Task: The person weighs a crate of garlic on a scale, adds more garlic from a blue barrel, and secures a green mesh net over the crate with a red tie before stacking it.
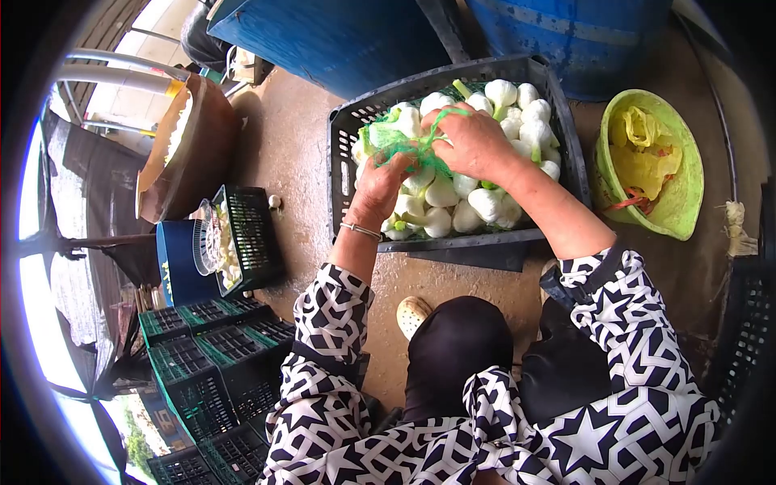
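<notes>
Netting [422, 151], thin and bright green, bunches above plump white bulbs [488, 204].

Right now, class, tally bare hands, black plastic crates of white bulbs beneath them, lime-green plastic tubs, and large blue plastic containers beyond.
Bare hands (left hand, right hand): 2
Black plastic crate of white bulbs: 1
Lime-green plastic tub: 1
Large blue plastic containers: 2
Total: 6
</notes>
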Action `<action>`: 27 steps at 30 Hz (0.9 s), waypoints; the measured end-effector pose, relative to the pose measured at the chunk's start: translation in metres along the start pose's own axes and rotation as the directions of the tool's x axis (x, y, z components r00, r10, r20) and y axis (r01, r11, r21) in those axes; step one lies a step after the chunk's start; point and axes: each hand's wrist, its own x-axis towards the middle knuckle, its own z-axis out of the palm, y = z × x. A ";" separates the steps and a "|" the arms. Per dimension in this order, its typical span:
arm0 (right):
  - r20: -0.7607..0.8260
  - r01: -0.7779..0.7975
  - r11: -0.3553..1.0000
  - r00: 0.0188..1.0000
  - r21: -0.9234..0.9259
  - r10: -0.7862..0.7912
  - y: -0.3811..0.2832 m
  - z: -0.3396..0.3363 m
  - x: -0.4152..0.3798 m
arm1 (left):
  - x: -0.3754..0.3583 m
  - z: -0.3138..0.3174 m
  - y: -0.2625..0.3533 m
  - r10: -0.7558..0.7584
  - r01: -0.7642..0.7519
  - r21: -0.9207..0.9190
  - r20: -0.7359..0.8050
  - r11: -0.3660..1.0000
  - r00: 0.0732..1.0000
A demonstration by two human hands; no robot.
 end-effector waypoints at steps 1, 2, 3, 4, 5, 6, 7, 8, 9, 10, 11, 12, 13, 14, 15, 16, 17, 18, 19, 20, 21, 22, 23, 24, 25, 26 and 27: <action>-0.100 -0.001 0.999 0.995 -0.045 -0.004 -0.003 -0.001 0.000 | 0.000 0.000 -0.002 0.001 -0.003 -0.057 -0.031 0.998 1.000; -0.097 -0.001 0.999 0.995 -0.043 -0.003 -0.004 -0.006 -0.001 | 0.000 0.001 -0.004 0.002 -0.009 -0.114 -0.063 0.993 0.998; -0.161 -0.031 0.988 0.987 -0.153 0.006 -0.004 -0.013 -0.002 | -0.001 0.003 -0.007 -0.024 0.006 -0.143 -0.124 0.990 0.992; -0.225 -0.066 0.964 0.974 -0.259 0.006 -0.008 -0.023 -0.001 | -0.003 0.007 -0.006 -0.024 0.005 -0.145 -0.126 0.989 0.992; -0.355 -0.032 0.966 0.933 -0.257 -0.063 -0.011 -0.029 0.000 | -0.005 0.011 -0.005 -0.037 0.011 -0.165 -0.159 0.986 0.987; -0.351 -0.027 0.965 0.934 -0.260 -0.069 -0.017 -0.035 0.000 | -0.007 0.014 -0.005 -0.051 0.015 -0.188 -0.192 0.982 0.980; -0.270 -0.043 0.979 0.963 -0.197 -0.013 -0.025 -0.041 -0.003 | -0.009 0.017 -0.004 -0.037 -0.009 -0.222 -0.199 0.975 0.979; -0.184 -0.065 0.988 0.982 -0.138 0.039 -0.032 -0.043 -0.006 | -0.010 0.019 -0.003 -0.034 -0.013 -0.228 -0.200 0.974 0.979; -0.045 -0.146 0.989 0.988 0.003 0.146 -0.040 -0.040 -0.009 | -0.012 0.021 -0.001 -0.041 -0.010 -0.236 -0.211 0.972 0.977; 0.082 -0.177 0.981 0.982 0.077 0.171 -0.044 -0.035 -0.012 | -0.013 0.022 0.000 -0.048 -0.008 -0.243 -0.222 0.970 0.974; 0.082 -0.163 0.985 0.984 0.050 0.159 -0.046 -0.026 -0.016 | -0.016 0.021 -0.002 -0.043 -0.013 -0.246 -0.221 0.969 0.974; 0.082 -0.148 0.989 0.986 0.024 0.145 -0.046 -0.016 -0.018 | -0.021 0.019 -0.004 0.137 -0.135 0.021 -0.168 0.991 0.976; 0.104 -0.170 0.985 0.981 0.034 0.166 -0.045 -0.009 -0.017 | -0.022 0.016 -0.007 0.218 -0.199 0.153 -0.123 0.968 0.968; 0.106 -0.164 0.986 0.981 0.034 0.160 -0.043 -0.003 -0.017 | -0.023 0.013 -0.010 0.298 -0.266 0.278 -0.077 0.923 0.951; 0.095 -0.188 0.980 0.979 0.059 0.182 -0.041 0.001 -0.017 | -0.023 0.009 -0.012 0.343 -0.306 0.352 -0.044 0.884 0.938; 0.084 -0.212 0.974 0.975 0.084 0.205 -0.041 0.003 -0.017 | -0.023 0.011 -0.009 0.268 -0.239 0.279 -0.072 0.930 0.961; 0.086 -0.211 0.974 0.975 0.084 0.204 -0.042 0.004 -0.016 | -0.022 0.014 -0.006 0.192 -0.169 0.201 -0.100 0.965 0.976; 0.103 -0.232 0.969 0.969 0.085 0.223 -0.042 0.003 -0.017 | -0.022 0.017 -0.005 0.192 -0.169 0.199 -0.101 0.965 0.976; 0.119 -0.254 0.964 0.963 0.084 0.243 -0.042 0.003 -0.017 | -0.026 0.026 0.004 0.145 -0.113 0.198 -0.154 0.974 0.977; 0.121 -0.255 0.964 0.962 0.080 0.245 -0.042 0.005 -0.018 | -0.027 0.031 0.007 0.096 -0.056 0.193 -0.206 0.980 0.974; 0.058 -0.227 0.971 0.973 0.076 0.223 -0.042 0.009 -0.019 | -0.026 0.030 0.004 0.095 -0.055 0.189 -0.205 0.980 0.974; -0.004 -0.197 0.978 0.980 0.070 0.198 -0.042 0.013 -0.021 | -0.025 0.029 0.001 0.196 -0.141 0.261 -0.196 0.955 0.961; 0.000 -0.195 0.979 0.981 0.068 0.195 -0.042 0.015 -0.025 | -0.023 0.027 -0.003 0.246 -0.183 0.294 -0.193 0.938 0.950; -0.029 -0.138 0.989 0.990 0.048 0.140 -0.043 0.017 -0.029 | -0.022 0.025 -0.007 0.296 -0.224 0.328 -0.189 0.918 0.936; -0.055 -0.078 0.997 0.995 0.027 0.080 -0.044 0.018 -0.031 | -0.020 0.025 -0.008 0.313 -0.242 0.316 -0.199 0.917 0.929; -0.046 -0.068 0.997 0.997 0.027 0.070 -0.044 0.017 -0.032 | -0.020 0.024 -0.009 0.300 -0.230 0.296 -0.219 0.927 0.928; -0.010 -0.034 0.999 0.999 0.003 0.034 -0.043 0.015 -0.033 | -0.019 0.023 -0.010 0.287 -0.219 0.275 -0.240 0.936 0.927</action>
